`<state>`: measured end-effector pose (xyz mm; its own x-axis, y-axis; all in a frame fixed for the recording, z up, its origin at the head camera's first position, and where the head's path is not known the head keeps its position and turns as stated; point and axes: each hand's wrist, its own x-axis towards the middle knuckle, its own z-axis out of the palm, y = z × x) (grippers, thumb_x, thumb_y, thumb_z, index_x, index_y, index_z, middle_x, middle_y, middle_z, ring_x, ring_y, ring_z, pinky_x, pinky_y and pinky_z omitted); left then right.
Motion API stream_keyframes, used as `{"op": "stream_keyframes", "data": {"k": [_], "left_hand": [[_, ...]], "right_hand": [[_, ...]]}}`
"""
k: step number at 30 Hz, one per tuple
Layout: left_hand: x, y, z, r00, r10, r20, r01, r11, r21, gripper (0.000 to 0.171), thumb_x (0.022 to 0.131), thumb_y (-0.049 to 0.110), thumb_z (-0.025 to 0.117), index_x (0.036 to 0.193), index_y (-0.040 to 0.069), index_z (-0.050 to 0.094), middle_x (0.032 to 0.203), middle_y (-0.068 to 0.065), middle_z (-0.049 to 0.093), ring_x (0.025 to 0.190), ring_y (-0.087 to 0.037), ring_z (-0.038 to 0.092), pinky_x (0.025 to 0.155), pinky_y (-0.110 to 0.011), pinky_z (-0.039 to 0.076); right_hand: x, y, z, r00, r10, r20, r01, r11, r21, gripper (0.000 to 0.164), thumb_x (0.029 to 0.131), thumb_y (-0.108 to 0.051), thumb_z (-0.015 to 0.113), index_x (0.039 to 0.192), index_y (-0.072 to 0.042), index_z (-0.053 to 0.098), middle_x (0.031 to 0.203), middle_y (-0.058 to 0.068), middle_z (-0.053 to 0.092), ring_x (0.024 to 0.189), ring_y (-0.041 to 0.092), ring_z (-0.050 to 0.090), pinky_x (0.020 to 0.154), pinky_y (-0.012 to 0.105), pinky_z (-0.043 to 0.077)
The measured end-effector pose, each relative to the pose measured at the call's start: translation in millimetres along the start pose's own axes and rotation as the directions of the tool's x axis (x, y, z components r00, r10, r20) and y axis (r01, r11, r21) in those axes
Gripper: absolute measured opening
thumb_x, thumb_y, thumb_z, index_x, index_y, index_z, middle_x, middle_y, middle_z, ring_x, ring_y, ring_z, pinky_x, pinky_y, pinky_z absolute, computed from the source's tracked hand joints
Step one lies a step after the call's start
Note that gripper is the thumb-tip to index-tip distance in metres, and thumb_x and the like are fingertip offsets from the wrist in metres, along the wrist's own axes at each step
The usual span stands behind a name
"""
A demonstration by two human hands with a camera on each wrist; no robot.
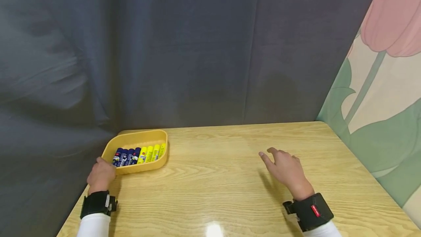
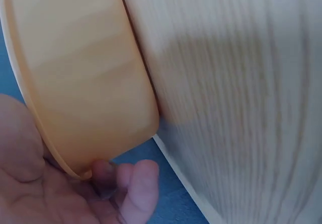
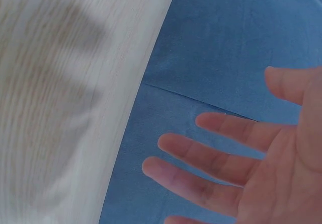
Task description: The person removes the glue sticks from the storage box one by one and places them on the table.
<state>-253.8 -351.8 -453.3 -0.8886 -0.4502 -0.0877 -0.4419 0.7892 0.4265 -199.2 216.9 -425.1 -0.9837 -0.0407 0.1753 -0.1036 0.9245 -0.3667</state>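
Tray (image 1: pixel 133 138) sat at the far left corner of the bench (image 1: pixel 230 178), yellow, shallow, with a row of glue sticks (image 1: pixel 138 155) lying side by side in it — dark blue ones to the left, yellow ones to the right. Left hand (image 1: pixel 101 175) gripped the tray's near left corner; the wrist view showed fingers (image 2: pixel 138 183) curled under the rim and the tray wall (image 2: pixel 85 78) right at the bench edge. Right hand (image 1: pixel 285 169) hovered over the middle of the bench, released, fingers (image 3: pixel 201 156) spread and holding nothing, well apart from the tray.

Risks, as judged from this position:
- Tray corner was close to the bench edge, with grey cloth (image 1: pixel 49 149) dropping away beside it. A pull toward the left could take the tray off the edge.
- Grip was one-handed and at a corner only. Lifting from there would likely tilt the tray, and the sticks — loose and round — could roll to the low side or spill over the shallow wall.
- A quick slide across the smooth wood could shake the sticks out of their row.
- Right hand was too far off to steady the tray if it tipped.
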Motion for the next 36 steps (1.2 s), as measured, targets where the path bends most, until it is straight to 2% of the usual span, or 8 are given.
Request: {"op": "stream_keyframes", "data": {"k": [6, 13, 18, 22, 28, 36], "left_hand": [[-5.8, 9.4, 5.4, 0.999, 0.033, -0.012, -0.033, 0.999, 0.028, 0.043, 0.096, 0.012, 0.034, 0.124, -0.021, 0.03, 0.115, -0.041, 0.046, 0.102, -0.055, 0.054, 0.088, -0.065, 0.044], [-21.3, 30.4, 14.0, 0.998, 0.057, 0.035, -0.06, 0.995, 0.081, 0.043, 0.098, 0.013, 0.033, 0.123, -0.021, 0.029, 0.113, -0.04, 0.047, 0.1, -0.055, 0.057, 0.081, -0.064, 0.047], [-32.2, 44.7, 15.2, 0.995, 0.094, 0.037, -0.096, 0.992, 0.086, 0.04, 0.097, 0.012, 0.034, 0.118, -0.021, 0.032, 0.108, -0.039, 0.045, 0.098, -0.055, 0.055, 0.081, -0.063, 0.046], [-36.2, 55.4, 16.6, 0.992, 0.114, 0.052, -0.118, 0.99, 0.081, 0.037, 0.096, 0.012, 0.037, 0.114, -0.02, 0.033, 0.106, -0.038, 0.049, 0.095, -0.053, 0.059, 0.078, -0.061, 0.048], [-43.7, 63.0, 24.5, 0.988, 0.132, 0.077, -0.138, 0.986, 0.089, 0.035, 0.095, 0.012, 0.039, 0.112, -0.019, 0.032, 0.101, -0.039, 0.055, 0.089, -0.047, 0.064, 0.072, -0.056, 0.052], [-60.0, 73.6, 36.4, 0.99, 0.13, 0.052, -0.137, 0.979, 0.15, 0.038, 0.097, 0.013, 0.042, 0.112, -0.021, 0.034, 0.097, -0.037, 0.056, 0.087, -0.045, 0.065, 0.072, -0.057, 0.053]], "right_hand": [[2, -3, 0, 1.0, -0.006, 0.009, 0.006, 1.0, -0.003, 0.06, 0.103, -0.049, 0.047, 0.127, 0.005, 0.061, 0.115, 0.026, 0.068, 0.102, 0.046, 0.065, 0.086, 0.071, 0.041], [2, -2, -2, 1.0, 0.0, 0.01, 0.0, 1.0, -0.012, 0.057, 0.103, -0.046, 0.05, 0.127, 0.005, 0.062, 0.113, 0.026, 0.069, 0.103, 0.046, 0.065, 0.09, 0.076, 0.036], [-1, -4, -1, 1.0, 0.014, 0.023, -0.014, 1.0, -0.005, 0.058, 0.103, -0.046, 0.049, 0.128, 0.004, 0.061, 0.114, 0.026, 0.069, 0.103, 0.046, 0.065, 0.09, 0.076, 0.036], [-1, -5, -2, 1.0, 0.016, 0.007, -0.016, 1.0, -0.003, 0.058, 0.103, -0.046, 0.049, 0.128, 0.005, 0.061, 0.113, 0.026, 0.069, 0.103, 0.046, 0.065, 0.09, 0.076, 0.036], [1, -6, -1, 1.0, 0.005, 0.011, -0.005, 1.0, -0.013, 0.057, 0.103, -0.045, 0.05, 0.126, 0.005, 0.062, 0.111, 0.026, 0.069, 0.103, 0.047, 0.065, 0.089, 0.076, 0.036], [3, -7, 3, 0.999, -0.001, 0.032, 0.001, 1.0, -0.013, 0.059, 0.103, -0.047, 0.049, 0.126, 0.005, 0.062, 0.11, 0.025, 0.07, 0.1, 0.045, 0.066, 0.088, 0.074, 0.038]]}}
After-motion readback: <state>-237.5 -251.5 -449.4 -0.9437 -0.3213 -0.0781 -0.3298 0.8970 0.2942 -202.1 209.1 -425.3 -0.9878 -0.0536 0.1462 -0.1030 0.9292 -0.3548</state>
